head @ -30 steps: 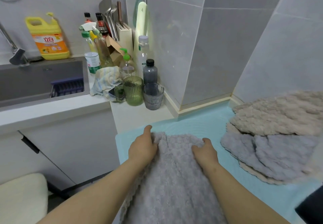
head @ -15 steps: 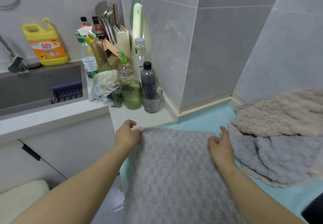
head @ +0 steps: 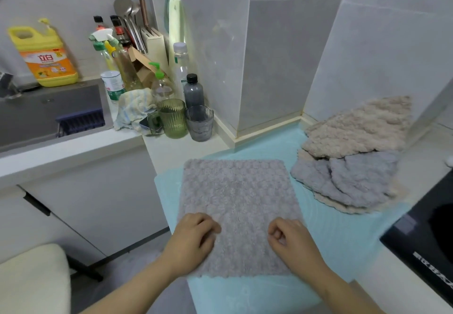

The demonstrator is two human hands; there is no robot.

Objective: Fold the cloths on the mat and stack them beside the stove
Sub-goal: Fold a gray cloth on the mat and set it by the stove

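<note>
A grey fluffy cloth point(head: 239, 206) lies spread flat as a rectangle on the light blue mat point(head: 343, 235). My left hand point(head: 196, 236) rests on its near left edge, fingers curled onto the fabric. My right hand point(head: 290, 239) does the same at the near right edge. At the mat's far right corner a loose pile holds a beige cloth point(head: 362, 129) on top of a grey cloth point(head: 348, 181), with another beige one peeking out underneath. The black stove point(head: 429, 240) sits at the right edge, beside the mat.
Left of the mat stand a green cup point(head: 172, 120) and a grey glass point(head: 199, 127), with bottles and a knife block behind them. The sink point(head: 49, 112) and a yellow detergent jug point(head: 46, 56) lie farther left. A cream stool point(head: 29, 279) stands low on the left.
The hands pulled the grey cloth's far edge outward and laid it flat, then slid back from the far corners to the near part of the cloth. The pile has not moved.
</note>
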